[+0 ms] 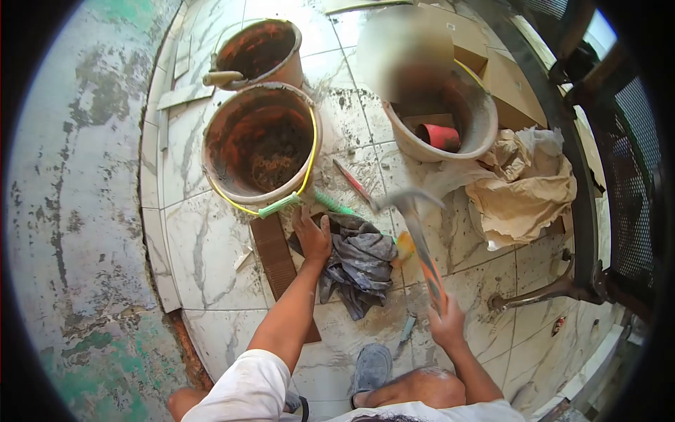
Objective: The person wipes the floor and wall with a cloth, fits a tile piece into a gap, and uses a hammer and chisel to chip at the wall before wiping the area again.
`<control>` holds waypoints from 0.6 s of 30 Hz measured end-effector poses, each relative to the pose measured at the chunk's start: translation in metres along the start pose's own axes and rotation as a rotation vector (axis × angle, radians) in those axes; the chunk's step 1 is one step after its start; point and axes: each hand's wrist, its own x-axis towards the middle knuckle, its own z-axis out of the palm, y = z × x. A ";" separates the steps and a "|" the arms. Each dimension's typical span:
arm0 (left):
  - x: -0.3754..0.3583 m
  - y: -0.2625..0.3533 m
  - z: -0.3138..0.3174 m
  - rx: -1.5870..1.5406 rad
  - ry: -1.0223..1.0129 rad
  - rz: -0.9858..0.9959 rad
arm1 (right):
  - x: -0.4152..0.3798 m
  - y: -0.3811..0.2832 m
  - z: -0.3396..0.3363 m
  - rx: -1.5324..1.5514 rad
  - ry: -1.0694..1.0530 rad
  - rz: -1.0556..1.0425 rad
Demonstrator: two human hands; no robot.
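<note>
We judge the hammer (420,243) head-heavy, best held low, where our right hand (447,322) wraps it; our left hand (312,238) is half open, visibly holding nothing.

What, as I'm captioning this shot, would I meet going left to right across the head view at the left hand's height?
Worn grey surface, flat brown ribbed strip, bare left hand, crumpled dark-grey cloth, hammer with orange-and-grey handle, crumpled tan paper.
</note>
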 end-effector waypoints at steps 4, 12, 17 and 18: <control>0.026 0.047 0.008 0.058 -0.442 -0.069 | -0.088 0.064 -0.034 0.142 -0.001 0.122; 0.055 0.052 0.126 0.372 -0.675 -0.358 | -0.132 0.059 -0.014 0.340 0.268 0.677; 0.047 0.082 0.045 -0.097 -0.691 -0.102 | -0.128 0.074 -0.043 0.128 0.074 0.278; 0.033 0.069 0.041 -0.133 -0.657 0.030 | -0.121 0.064 -0.042 0.139 0.053 0.267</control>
